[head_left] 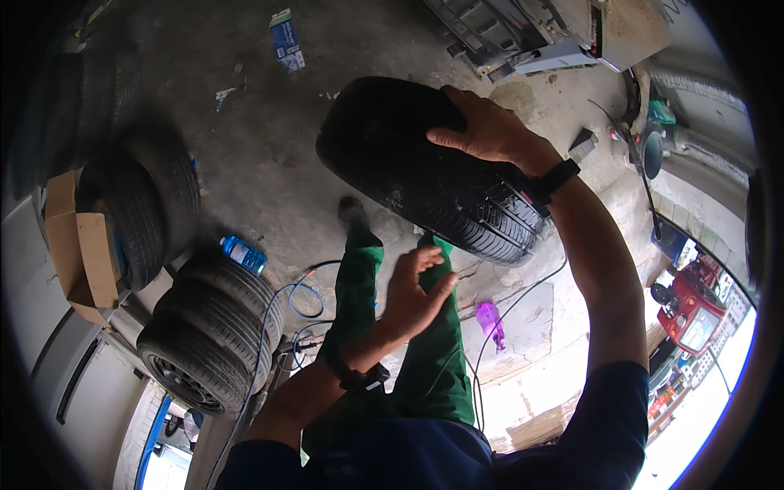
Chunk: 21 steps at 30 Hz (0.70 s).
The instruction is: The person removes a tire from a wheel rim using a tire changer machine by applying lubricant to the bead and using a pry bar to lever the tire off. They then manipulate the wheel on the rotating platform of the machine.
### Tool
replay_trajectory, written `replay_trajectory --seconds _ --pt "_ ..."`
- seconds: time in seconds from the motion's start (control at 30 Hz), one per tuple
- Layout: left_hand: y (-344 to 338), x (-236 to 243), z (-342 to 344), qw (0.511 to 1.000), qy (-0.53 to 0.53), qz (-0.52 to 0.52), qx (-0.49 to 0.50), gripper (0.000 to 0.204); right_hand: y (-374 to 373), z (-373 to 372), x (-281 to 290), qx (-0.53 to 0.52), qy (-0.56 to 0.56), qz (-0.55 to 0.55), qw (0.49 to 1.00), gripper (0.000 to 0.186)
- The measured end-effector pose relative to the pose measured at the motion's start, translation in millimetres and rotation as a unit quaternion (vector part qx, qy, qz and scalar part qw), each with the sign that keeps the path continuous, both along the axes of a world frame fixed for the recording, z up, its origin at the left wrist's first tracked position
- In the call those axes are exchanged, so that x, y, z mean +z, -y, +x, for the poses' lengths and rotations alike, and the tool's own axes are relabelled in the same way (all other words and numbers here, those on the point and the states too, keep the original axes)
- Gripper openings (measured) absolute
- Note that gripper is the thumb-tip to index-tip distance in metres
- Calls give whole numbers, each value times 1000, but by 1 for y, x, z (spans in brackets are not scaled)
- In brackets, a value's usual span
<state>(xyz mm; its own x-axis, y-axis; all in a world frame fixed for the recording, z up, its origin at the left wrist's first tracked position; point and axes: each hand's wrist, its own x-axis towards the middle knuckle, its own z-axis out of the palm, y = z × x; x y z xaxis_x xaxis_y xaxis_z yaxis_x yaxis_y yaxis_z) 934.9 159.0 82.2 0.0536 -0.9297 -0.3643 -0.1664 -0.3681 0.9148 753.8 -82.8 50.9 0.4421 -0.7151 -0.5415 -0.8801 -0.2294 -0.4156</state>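
A black tyre [380,135] stands on the concrete floor in front of my legs, its tread toward me and wet-looking in places. My right hand [482,131] grips its upper part, thumb across the rubber and fingers over the far edge. My left hand [412,298] is below the tyre, over my green trousers, with fingers loosely bent, thumb apart and nothing visible in it.
Stacked tyres [204,327], more tyres [131,220], a cardboard box [82,261] and a blue bottle [243,253] lie left. A hose [302,302] crosses the floor. A purple bottle [490,322], metal equipment [523,41] and a red machine [686,314] are also visible.
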Motion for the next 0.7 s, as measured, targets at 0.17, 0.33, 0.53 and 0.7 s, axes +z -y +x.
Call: replay_trajectory --seconds 0.17,0.33,0.53,0.7 --pt "154 -15 49 962 188 -123 -158 73 -31 -15 7 78 97 -7 992 89" --pt "187 -57 16 913 247 20 -325 71 -89 -62 38 -143 199 -195 950 47" --pt "189 -108 16 933 220 -31 -282 63 -290 -169 -7 -833 422 68 352 41" --pt "158 -129 62 956 183 0 -231 65 -312 -117 -84 -740 630 214 102 90"
